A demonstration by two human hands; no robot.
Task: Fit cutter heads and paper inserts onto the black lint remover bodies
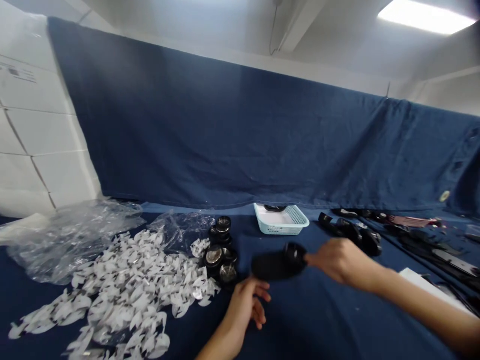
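Observation:
My right hand (339, 260) is closed in a pinch on the right end of a black elongated part (272, 266). The part is blurred by motion. It has a flat, rounded body and a raised round cup at the end by my fingers. My left hand (245, 305) is just below the part's left end, its fingers loosely curled and apart. Whether its fingertips touch the part I cannot tell. Several round black parts with shiny faces (215, 255) are grouped beyond my left hand. Left of them spreads a large heap of white, thin curved pieces (138, 282).
Clear plastic bags (80, 237) lie behind the white heap. A light blue basket (283, 229) with a dark item in it stands at the back. More black parts (352, 232) lie at the right, near dark strips and tools (431, 245). A blue curtain (225, 130) hangs behind the table.

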